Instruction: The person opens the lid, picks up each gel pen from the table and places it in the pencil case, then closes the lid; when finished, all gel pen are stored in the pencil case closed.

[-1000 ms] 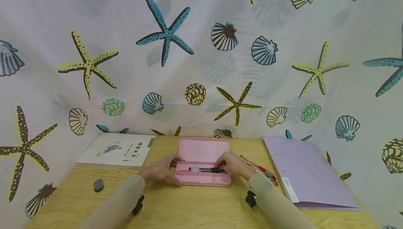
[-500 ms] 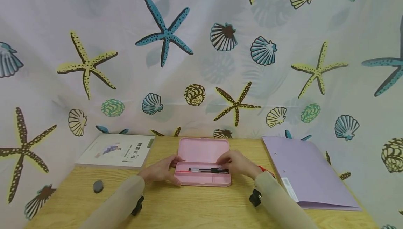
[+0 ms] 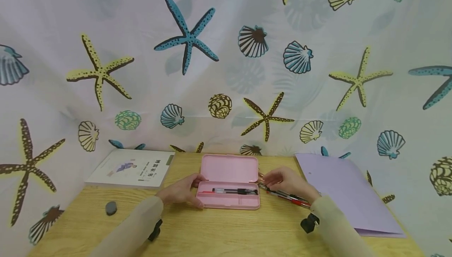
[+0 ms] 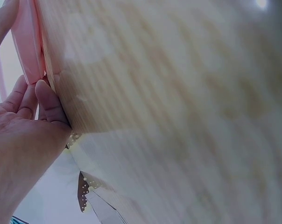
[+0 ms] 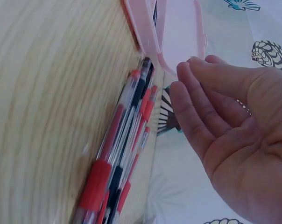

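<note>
A pink pencil case [image 3: 226,199] stands on the wooden table with its lid [image 3: 229,168] tipped back. Inside lie a black-capped pen [image 3: 243,191] and a thin red piece, side by side in the rear compartment. My left hand [image 3: 180,191] holds the case's left end, thumb at the front corner and fingers behind; the left wrist view shows fingertips against the pink case [image 4: 29,42]. To the right of the case, my right hand [image 3: 287,180] hovers beside a bunch of red and black pens [image 5: 117,140]. Its fingers are loosely bent with nothing between them.
A white book [image 3: 132,167] lies at the back left, and a small dark grey lump [image 3: 111,208] in front of it. A purple folder [image 3: 346,190] covers the right side. Behind the table hangs a patterned curtain [image 3: 226,72].
My right hand has let go of the black-capped pen in the case and moved right to the loose pens. My left hand has stayed at the case's left end.
</note>
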`<state>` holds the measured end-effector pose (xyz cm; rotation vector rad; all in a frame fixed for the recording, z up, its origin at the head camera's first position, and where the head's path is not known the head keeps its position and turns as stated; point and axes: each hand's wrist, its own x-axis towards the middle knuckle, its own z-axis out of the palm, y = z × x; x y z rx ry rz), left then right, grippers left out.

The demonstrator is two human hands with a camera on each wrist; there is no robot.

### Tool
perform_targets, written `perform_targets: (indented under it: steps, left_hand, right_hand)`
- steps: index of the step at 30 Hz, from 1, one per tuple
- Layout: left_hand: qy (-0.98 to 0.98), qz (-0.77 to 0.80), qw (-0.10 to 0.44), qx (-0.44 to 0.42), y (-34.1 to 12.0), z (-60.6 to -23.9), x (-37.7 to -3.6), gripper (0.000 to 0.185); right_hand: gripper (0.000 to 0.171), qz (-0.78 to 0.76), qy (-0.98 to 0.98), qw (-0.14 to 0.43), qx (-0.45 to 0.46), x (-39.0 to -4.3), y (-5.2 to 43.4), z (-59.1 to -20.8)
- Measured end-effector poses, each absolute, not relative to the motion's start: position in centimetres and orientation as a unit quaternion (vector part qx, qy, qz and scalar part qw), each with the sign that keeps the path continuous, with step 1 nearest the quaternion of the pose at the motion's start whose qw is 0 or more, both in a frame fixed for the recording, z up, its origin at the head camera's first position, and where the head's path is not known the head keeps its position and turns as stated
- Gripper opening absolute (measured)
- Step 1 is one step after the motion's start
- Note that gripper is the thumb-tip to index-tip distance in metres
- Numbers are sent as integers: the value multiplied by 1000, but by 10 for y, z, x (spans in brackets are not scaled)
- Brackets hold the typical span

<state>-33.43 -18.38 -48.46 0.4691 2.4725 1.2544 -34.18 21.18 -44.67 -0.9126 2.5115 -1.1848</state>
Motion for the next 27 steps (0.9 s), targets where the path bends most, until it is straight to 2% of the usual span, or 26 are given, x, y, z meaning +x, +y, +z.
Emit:
perform_targets:
  steps: [9, 18, 27]
  left_hand:
    - [874, 432, 163, 150, -182, -480, -331, 85]
    - [874, 434, 167, 142, -182, -477, -330, 84]
    - [866, 448, 169, 145, -183, -479, -329, 84]
  right_hand:
    - [29, -366, 876, 136, -285, -329, 244, -449]
    - [27, -317, 905, 117, -257, -318, 274, -451]
    - [29, -318, 905, 137, -246, -313, 277, -458]
